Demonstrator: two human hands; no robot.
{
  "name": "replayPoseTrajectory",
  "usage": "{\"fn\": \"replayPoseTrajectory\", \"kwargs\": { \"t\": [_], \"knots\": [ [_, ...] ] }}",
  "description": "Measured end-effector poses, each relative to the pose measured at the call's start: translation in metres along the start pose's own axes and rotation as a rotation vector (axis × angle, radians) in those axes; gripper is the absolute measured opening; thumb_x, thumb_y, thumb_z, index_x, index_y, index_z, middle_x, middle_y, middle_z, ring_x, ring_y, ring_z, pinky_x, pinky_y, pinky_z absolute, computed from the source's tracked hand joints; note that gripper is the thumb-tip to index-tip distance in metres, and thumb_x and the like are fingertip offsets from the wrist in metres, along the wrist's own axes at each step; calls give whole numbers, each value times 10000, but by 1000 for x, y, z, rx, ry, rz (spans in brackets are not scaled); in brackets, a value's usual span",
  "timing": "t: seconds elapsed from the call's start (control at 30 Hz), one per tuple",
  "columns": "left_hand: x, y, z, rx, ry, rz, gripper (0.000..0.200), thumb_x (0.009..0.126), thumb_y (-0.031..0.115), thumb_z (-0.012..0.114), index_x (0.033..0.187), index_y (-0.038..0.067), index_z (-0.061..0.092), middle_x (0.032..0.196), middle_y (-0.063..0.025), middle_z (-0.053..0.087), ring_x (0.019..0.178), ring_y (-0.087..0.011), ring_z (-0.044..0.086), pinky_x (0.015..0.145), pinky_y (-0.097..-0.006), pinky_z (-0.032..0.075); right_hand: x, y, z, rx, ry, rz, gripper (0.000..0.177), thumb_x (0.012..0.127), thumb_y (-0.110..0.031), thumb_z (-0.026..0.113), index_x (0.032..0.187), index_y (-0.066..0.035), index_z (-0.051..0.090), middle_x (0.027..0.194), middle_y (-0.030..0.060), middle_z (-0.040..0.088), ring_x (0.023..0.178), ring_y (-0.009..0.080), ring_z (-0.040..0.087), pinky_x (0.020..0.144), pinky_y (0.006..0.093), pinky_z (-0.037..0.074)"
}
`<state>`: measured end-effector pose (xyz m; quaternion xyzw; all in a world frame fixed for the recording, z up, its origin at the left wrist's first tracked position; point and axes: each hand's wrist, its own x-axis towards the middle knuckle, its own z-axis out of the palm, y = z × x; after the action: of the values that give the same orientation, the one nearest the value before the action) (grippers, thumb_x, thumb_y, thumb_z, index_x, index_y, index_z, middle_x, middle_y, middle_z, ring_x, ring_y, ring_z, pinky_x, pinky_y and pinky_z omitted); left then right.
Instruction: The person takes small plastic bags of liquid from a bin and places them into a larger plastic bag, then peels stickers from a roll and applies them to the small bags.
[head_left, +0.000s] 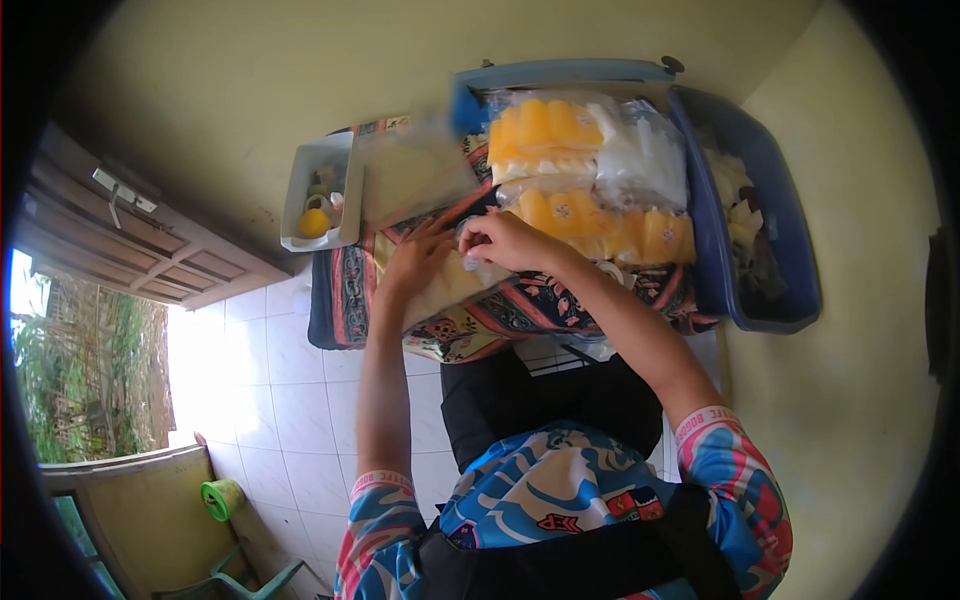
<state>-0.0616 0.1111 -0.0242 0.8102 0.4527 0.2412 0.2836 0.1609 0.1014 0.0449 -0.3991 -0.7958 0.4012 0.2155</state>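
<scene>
My left hand [418, 257] lies flat, fingers spread, on a pale plastic bag [440, 290] that rests on a patterned cloth [530, 305]. My right hand [500, 240] pinches the top edge of that same bag with closed fingers. A clear plastic sheet or bag [415, 175], blurred, stands up just beyond the hands. Behind them sit bags of yellow pieces [590, 215] and a bag of white pieces [645, 160].
A blue plastic bin [765, 250] holds more items at the right, its lid [560, 75] leaning on the wall. A white tray [300, 190] with a yellow object sits at the left. Tiled floor, an open door and a green chair lie below left.
</scene>
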Motion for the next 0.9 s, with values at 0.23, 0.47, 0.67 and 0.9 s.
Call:
{"fn": "replayPoseTrajectory", "kwargs": {
  "t": [0.23,0.47,0.67,0.9],
  "knots": [
    [0,-4,-3,-64,-45,-4,383,953,236,484,1279,104,635,1459,-136,483,1415,-306,355,1161,-503,199,15,2,15,62,-66,50,76,835,-40,667,903,-9,663,773,66,677,665,122,613,699,275,485],
    [1,-8,0,-60,-39,7,390,948,218,478,1268,60,633,1457,-134,486,1415,-301,357,1164,-490,204,14,4,19,79,-21,54,102,799,-65,700,882,-7,712,820,140,711,777,229,683,732,344,516],
    [0,-2,-3,-12,-40,4,380,940,200,469,1252,72,644,1456,-129,488,1408,-304,368,1161,-493,215,17,9,25,75,-10,20,123,781,-61,709,890,-4,714,826,150,712,785,239,691,735,342,518],
    [0,-1,-4,-2,-37,14,375,941,179,444,1240,99,654,1455,-119,490,1410,-306,365,1165,-501,211,18,1,23,-52,-57,6,143,770,-31,701,910,-2,689,837,153,705,819,274,688,751,362,516]
  ]
}}
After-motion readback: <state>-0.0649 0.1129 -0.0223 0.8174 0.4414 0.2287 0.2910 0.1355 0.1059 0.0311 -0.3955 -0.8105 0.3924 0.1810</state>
